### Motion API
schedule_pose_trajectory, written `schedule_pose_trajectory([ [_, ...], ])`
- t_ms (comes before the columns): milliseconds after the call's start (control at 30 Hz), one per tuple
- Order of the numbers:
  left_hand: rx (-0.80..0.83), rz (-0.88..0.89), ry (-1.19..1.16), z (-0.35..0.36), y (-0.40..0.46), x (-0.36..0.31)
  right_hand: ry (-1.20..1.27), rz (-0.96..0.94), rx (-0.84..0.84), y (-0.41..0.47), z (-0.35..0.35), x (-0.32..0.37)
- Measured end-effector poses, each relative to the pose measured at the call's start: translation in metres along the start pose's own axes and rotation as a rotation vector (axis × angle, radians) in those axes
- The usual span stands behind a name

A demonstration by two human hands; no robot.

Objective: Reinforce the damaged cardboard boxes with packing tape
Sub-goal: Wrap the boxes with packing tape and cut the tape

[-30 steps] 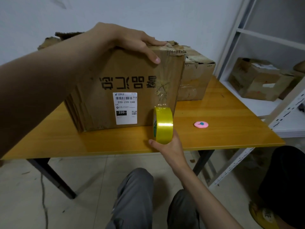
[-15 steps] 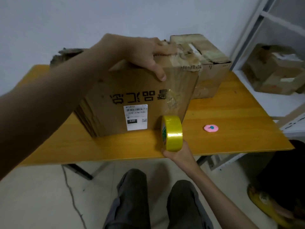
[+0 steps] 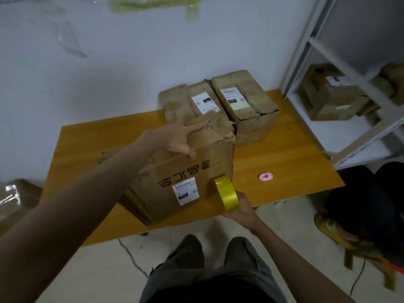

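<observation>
Head view: one orange-topped desk (image 3: 284, 162) stands against a pale wall, with one white metal shelf rack (image 3: 310, 42) at its right edge.
Boxes on the desk, three: one large cardboard box (image 3: 181, 171) at the near edge, tilted, with a white label and dark printed characters on its near face; two smaller boxes behind it along the far edge, the left small box (image 3: 188, 101) and the right small box (image 3: 244, 99), side by side and each bearing a white label on top.
Boxes on the rack, at least one: a worn shelf box (image 3: 328, 92) on the lower shelf; whatever lies further right is blurred.
Hands, two: the left hand (image 3: 175, 138) lies over the top edge of the large cardboard box, fingers spread across the crumpled top and the thumb down on the near face; the right hand (image 3: 242, 211) grips the tape roll from below, just off the near edge of the desk.
Tape rolls, one: the yellow tape roll (image 3: 227, 193) stands on edge against the lower right part of the large box's near face, near its right corner.
Small items, one: a pink round disc (image 3: 265, 177) with a blue centre lies on the desk toward the right edge, well apart from the boxes.
Floor, right: a dark, blurred shape beside the desk.
</observation>
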State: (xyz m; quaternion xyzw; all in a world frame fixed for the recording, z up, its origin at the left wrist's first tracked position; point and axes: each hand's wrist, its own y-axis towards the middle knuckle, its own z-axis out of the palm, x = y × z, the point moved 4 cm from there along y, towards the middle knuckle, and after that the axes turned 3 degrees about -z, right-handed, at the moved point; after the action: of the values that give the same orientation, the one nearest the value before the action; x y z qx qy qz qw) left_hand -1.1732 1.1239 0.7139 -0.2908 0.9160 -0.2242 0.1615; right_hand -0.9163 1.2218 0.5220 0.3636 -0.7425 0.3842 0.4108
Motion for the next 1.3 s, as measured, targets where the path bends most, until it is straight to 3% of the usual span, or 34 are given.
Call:
schedule_pose_trajectory([
  [167, 0.019, -0.044, -0.216, -0.004, -0.011, 0.059, -0.044, -0.01, 0.029, -0.011, 0.006, 0.025],
  [500, 0.039, -0.037, -0.571, 0.027, -0.035, 0.135, 0.03, -0.008, -0.204, -0.036, 0.026, 0.077],
  [700, -0.041, -0.134, -0.916, 0.052, -0.066, 0.191, -0.127, -0.088, -0.216, -0.001, 0.037, 0.133],
  [833, -0.052, -0.184, -1.246, 0.075, -0.072, 0.201, -0.142, -0.098, -0.401, 0.02, 0.022, 0.153],
  [933, -0.071, -0.204, -1.499, 0.111, -0.083, 0.192, -0.225, -0.165, -0.442, 0.021, 0.017, 0.157],
  [1300, -0.115, -0.387, -1.675, 0.19, -0.103, 0.192, -0.399, -0.328, -0.412, 0.03, 0.045, 0.153],
])
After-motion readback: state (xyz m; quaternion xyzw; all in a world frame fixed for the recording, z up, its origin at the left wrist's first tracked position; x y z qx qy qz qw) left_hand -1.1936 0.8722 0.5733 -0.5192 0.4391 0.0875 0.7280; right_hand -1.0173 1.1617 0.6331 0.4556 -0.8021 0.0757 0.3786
